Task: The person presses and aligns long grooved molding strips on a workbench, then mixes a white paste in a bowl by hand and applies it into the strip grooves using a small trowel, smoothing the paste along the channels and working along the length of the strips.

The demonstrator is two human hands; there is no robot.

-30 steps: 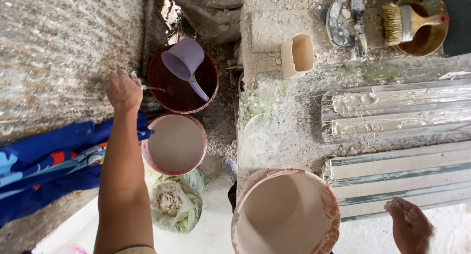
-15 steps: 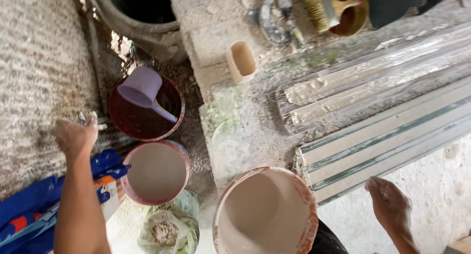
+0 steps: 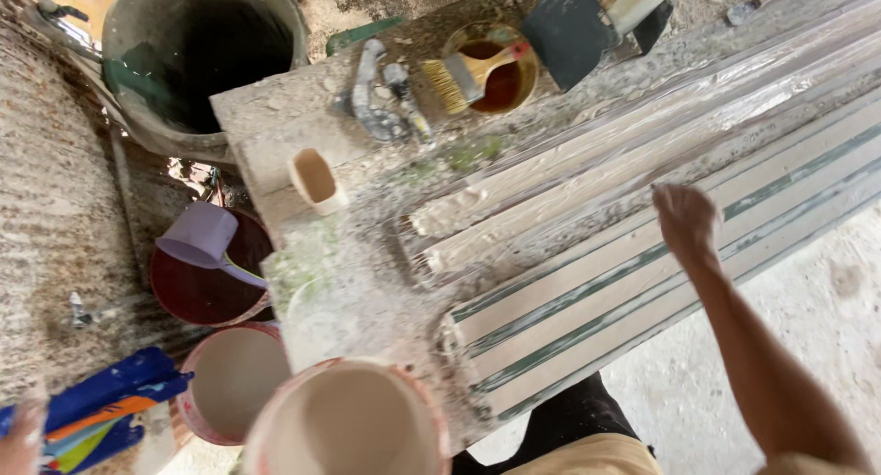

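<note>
**Inspector:** State what your right hand (image 3: 684, 220) had hold of.

**Worker:** Nothing. My fingers were loosely curled and hung over the long ribbed moulding strips (image 3: 642, 282), pale with green grooves, directly under my palm. I could not tell whether my fingertips touched them.

**Inspector:** And beside that hand?

**Worker:** Just to its left lay a second bundle of strips under clear plastic sheeting (image 3: 587, 177), on the same dusty worktable (image 3: 367, 282). Beyond my fingers, further up the table, sat a round tin of dark red liquid (image 3: 491, 67) with a yellow-bristled brush (image 3: 468, 76) resting across it. Left of that lay two grey crusted tools (image 3: 381, 99), and nearer me a small cream cup (image 3: 317, 181).

**Inspector:** Your left hand?

**Worker:** Only a blurred edge of it (image 3: 18, 438) showed, well apart from the right, at the lower corner. I cannot say how open it was. Nearest it lay blue fabric (image 3: 101, 411), then a pink-rimmed bowl (image 3: 229, 383) and a large pale bucket (image 3: 349, 424). Further off stood a dark red bucket (image 3: 206, 282) holding a lilac scoop (image 3: 202, 241), and farthest a big dark drum (image 3: 206, 62).
</note>
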